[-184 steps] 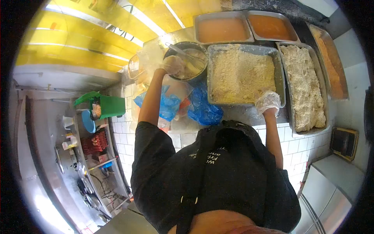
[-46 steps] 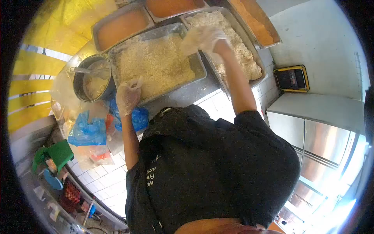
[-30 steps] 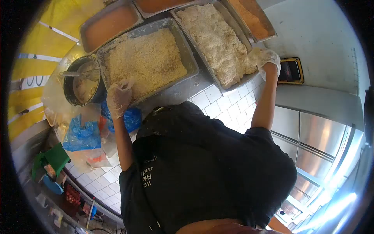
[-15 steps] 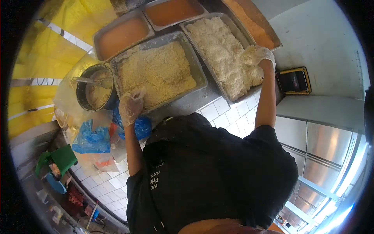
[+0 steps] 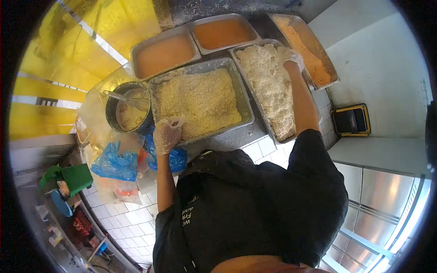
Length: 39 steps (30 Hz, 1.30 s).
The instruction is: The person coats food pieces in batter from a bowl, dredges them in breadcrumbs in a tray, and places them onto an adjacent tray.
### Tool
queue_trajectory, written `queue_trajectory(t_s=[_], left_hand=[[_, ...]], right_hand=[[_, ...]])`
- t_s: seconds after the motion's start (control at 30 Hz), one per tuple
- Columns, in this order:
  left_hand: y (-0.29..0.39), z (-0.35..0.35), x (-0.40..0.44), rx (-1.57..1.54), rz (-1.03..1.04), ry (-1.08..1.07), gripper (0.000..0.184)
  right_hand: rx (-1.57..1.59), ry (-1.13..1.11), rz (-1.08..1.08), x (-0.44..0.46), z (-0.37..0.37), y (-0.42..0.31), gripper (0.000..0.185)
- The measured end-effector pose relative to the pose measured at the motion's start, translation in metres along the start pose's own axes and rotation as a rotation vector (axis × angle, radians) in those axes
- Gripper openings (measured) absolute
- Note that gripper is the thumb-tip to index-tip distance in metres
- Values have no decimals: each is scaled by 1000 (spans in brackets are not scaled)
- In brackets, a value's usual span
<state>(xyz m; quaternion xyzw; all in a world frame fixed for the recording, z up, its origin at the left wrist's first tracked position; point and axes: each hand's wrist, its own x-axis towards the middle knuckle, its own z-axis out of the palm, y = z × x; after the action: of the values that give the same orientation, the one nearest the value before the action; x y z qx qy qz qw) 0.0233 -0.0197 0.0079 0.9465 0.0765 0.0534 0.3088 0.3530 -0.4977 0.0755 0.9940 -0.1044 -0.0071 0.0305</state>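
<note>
My left hand (image 5: 167, 136), in a clear plastic glove dusted with crumbs, is curled at the near left corner of a metal tray (image 5: 247, 107) of yellowish crumbs (image 5: 200, 98). Its fingers look closed about the tray's rim, though they are partly hidden. To the right stands a long tray (image 5: 278, 140) of pale flour (image 5: 264, 75) with a lumpy surface. My gloved right hand (image 5: 291, 58) is at the far right part of this flour, its fingers apart and partly in it. I cannot make out anything held there.
A dark pot (image 5: 110, 113) with a whisk (image 5: 136, 101) in pale batter stands left. Behind are trays of pale orange liquid (image 5: 165, 51) and darker orange liquid (image 5: 224, 34). A tray of orange powder (image 5: 305, 50) lies far right. Blue plastic bags (image 5: 116, 161) hang near my left forearm.
My right hand has moved along the flour tray from its right side towards its far end. My left hand stays at the crumb tray's corner. The whole view has shifted.
</note>
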Motion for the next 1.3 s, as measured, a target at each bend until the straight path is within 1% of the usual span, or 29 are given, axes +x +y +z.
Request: queue_trajectory(t_s=[0.03,0.07,0.13,0.2,0.23,0.27,0.3,0.33,0.4,0.43,0.47,0.5,0.53,0.6,0.63,0.67,0.73,0.77,0.8,0.87,0.9,0.93,1.0,1.07,1.1,1.17,1.2,1.27,1.3], left_hand=[[-6,2,0,68,97,5,32],[-10,3,0,138,194,12,30],[5,-14,-1,83,199,14,27],[10,-29,-2,32,209,8,25],[9,-33,-3,-270,83,37,25],[8,-36,-4,-571,-48,65,25],[-15,-38,-2,-565,-52,67,25],[-54,-39,2,-171,221,390,27],[-61,-67,7,48,260,595,31],[-62,-88,15,-22,88,478,33],[-64,-109,22,-72,-91,363,34],[-86,-127,38,-1,-220,237,35],[-121,-127,49,106,-231,183,34],[-198,-109,67,344,-163,90,32],[-228,-99,75,441,-153,25,31],[-246,-93,79,509,-149,-48,30],[-195,-91,93,707,-345,-340,47],[-209,-80,99,700,-331,-325,50],[-224,-69,106,692,-316,-311,54],[-215,-66,100,677,-217,-331,53],[-215,-65,100,679,-216,-326,53],[-216,-64,99,573,-307,-340,53],[-220,-66,105,468,-388,-348,53],[-228,-72,112,702,-358,-577,51],[-245,-72,120,705,-354,-573,51],[-265,-77,131,767,-270,-739,38],[-267,-76,129,768,-270,-744,38],[-264,-75,123,897,-122,-654,41],[-257,-73,119,898,-120,-659,41]], right_hand=[[-104,-16,-110,4,14,-8,40],[-103,-16,-117,-7,9,-23,40],[10,36,0,-63,-22,-65,35],[26,36,-109,-121,-51,-97,32],[-38,-141,-223,-158,-82,-117,35],[-34,50,-420,-152,5,-104,36],[13,-108,-428,-194,-28,-125,42],[60,-266,-423,-238,-64,-147,51],[138,-478,-268,-279,-44,-163,54],[142,-495,-281,-291,-35,-163,54],[163,-493,-354,-302,-27,-164,42],[189,-494,-442,-312,-21,-169,36],[204,-522,-502,-318,-16,-171,36],[178,-379,-513,-311,-6,-169,31],[274,-339,-616,-310,-4,-169,31],[250,-278,-520,-321,-24,-173,36],[311,-271,-551,-319,-4,-171,40],[351,-260,-545,-314,6,-168,44],[356,-251,-550,-311,13,-167,44],[279,-325,-472,-308,29,-166,51],[282,-320,-472,-305,42,-163,51],[266,-277,-483,-303,54,-161,47],[254,-226,-487,-305,50,-163,43],[331,-184,-462,-311,40,-162,41],[334,-180,-460,-311,35,-163,41],[380,-324,-454,-314,26,-162,53],[380,-329,-451,-315,21,-163,53],[293,-319,-438,-316,14,-168,51],[293,-324,-434,-316,20,-168,51]])
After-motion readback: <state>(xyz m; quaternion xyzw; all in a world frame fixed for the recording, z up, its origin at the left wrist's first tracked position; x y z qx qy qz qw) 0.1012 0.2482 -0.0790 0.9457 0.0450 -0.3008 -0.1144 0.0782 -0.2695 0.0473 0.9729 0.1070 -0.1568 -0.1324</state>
